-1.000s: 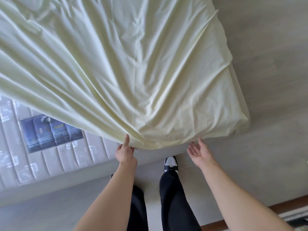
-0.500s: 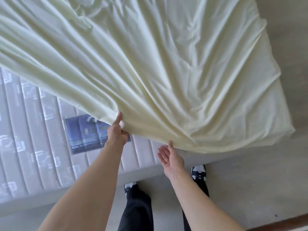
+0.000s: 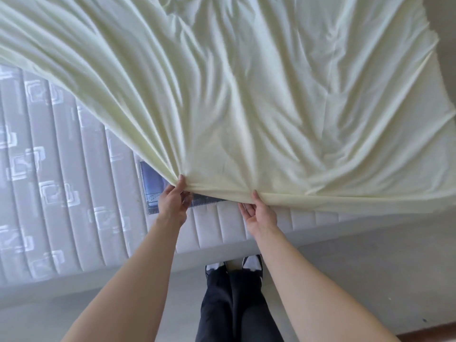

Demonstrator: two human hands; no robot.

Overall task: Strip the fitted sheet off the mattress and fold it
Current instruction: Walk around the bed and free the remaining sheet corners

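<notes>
Grabbing the hem with both hands now, which is the big change from a second ago. Back then only my left hand (image 3: 172,206) had the fitted sheet (image 3: 246,107), and my right hand (image 3: 260,213) was just floating palm-up under the edge, touching nothing. Now the right one has closed in: thumb on top of the hem, fingers tucked under it, so that grip is clamped on the fabric. Left grip is the same deal, thumb up over the edge, pinching a bunch of cloth where all the creases fan out from.

I've also shuffled along the side of the bed, so way more of the mattress (image 3: 61,169) is bare on my left than before. The quilted top and the blue label (image 3: 151,183) are out in the open, with the label sitting right behind my left hand. The sheet is lifted and billowing off that near-left part, but it still lies over the far and right side of the mattress, and I can't see whether the far corners are hooked on.

So I'd say stripping is maybe halfway, folding not started. With two grips on the edge, I reckon I can haul the rest off evenly rather than dragging it one-handed.
</notes>
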